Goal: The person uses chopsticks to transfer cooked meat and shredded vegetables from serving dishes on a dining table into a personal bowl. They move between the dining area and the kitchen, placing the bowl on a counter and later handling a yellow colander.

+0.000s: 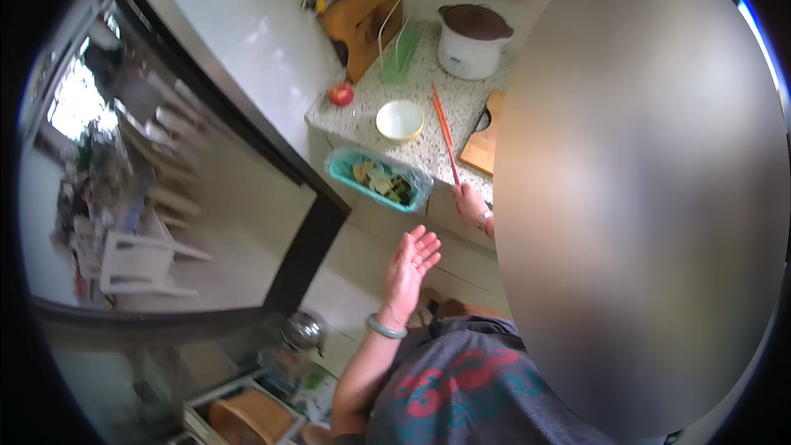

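Note:
In my right hand is a pair of slim red chopsticks. They point away across the speckled counter, between a bowl and a wooden chopping board. A band circles the right wrist, and the forearm behind it is hidden by a large blurred patch. Palm up and holding nothing, my left hand hovers in front of the counter with its fingers stretched out; a pale green bangle sits on that wrist. The bowl, white inside with a yellowish outside, looks empty.
A lined teal bin with food scraps hangs at the counter's front edge. Behind stand a white cooker with a brown lid, a green container, a red apple and a leaning board. A dark-framed glass door stands left.

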### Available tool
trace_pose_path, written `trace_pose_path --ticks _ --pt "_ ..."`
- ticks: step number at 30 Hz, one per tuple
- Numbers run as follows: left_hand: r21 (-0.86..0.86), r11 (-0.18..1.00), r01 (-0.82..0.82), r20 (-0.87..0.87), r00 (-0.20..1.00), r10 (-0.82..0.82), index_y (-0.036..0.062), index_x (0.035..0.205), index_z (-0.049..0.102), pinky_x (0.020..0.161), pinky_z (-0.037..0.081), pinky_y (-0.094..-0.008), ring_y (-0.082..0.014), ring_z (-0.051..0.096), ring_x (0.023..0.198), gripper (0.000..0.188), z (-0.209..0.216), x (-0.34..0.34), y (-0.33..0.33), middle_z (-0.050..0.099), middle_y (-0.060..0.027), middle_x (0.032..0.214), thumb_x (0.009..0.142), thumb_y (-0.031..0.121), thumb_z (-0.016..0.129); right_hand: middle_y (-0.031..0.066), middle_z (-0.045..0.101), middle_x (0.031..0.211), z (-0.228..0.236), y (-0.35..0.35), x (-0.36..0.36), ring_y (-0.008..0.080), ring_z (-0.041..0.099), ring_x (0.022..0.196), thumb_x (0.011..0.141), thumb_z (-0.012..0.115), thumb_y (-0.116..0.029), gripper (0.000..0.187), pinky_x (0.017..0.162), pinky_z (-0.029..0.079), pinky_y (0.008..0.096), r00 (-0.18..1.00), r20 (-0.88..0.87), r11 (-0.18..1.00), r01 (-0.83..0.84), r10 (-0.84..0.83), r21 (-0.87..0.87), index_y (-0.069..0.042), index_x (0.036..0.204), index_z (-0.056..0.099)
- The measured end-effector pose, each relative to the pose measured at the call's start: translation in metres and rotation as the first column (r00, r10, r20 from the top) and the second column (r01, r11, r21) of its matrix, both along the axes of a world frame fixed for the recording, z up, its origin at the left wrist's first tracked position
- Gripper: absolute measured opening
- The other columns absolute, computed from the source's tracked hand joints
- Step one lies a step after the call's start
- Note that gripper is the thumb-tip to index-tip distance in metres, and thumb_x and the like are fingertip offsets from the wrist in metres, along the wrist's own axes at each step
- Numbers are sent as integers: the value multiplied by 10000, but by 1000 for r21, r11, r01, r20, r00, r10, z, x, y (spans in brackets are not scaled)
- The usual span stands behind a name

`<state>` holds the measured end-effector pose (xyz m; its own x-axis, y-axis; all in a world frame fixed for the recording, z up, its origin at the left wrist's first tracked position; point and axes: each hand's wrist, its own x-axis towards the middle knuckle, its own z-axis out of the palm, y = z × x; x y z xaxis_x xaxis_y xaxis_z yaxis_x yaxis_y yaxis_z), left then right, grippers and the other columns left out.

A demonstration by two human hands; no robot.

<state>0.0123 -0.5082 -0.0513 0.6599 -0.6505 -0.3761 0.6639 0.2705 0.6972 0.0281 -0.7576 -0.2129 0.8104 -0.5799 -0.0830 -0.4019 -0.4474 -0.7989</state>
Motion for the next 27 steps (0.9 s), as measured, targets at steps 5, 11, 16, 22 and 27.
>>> trace_pose_path --ticks 5,11,16,22,27 --pt "77 983 -165 -40 985 169 12 1314 492 963 485 -385 -241 595 1107 494 -12 7 30 599 -137 1205 997 391 489 280 652 849 -18 -25 57 431 650 825 957 450 -343 389 762 508 527 993 -118 968 -7 -24 -250 17 1023 581" --pt "101 956 -276 -141 947 288 38 1301 509 937 495 -367 -216 598 1062 396 -28 1 52 596 -113 1175 1008 304 483 251 666 1010 2 -29 96 407 650 956 862 556 -277 376 831 518 492 925 -380 954 -113 -1 -277 3 1111 523" --pt "100 945 -311 -198 925 326 44 1297 505 935 495 -363 -210 595 1056 370 -34 6 60 584 -106 1173 1016 282 469 242 667 1025 0 -38 107 387 647 976 779 621 -167 400 853 509 469 947 -322 952 -88 -11 -293 -38 1148 534" --pt "53 925 -376 -273 886 376 33 1204 548 927 501 -375 -224 602 1044 410 -43 23 78 600 -118 1144 992 382 512 236 603 1077 7 -27 102 365 581 1058 830 628 -287 392 901 475 430 980 -196 926 -47 -29 -374 -27 1120 585" --pt "20 921 -389 -253 889 381 49 924 589 894 521 -379 -247 640 992 373 -50 45 80 657 -133 1038 952 421 570 109 684 862 48 20 74 209 579 503 967 500 -406 448 542 493 321 992 -126 988 50 -32 144 13 1043 641"
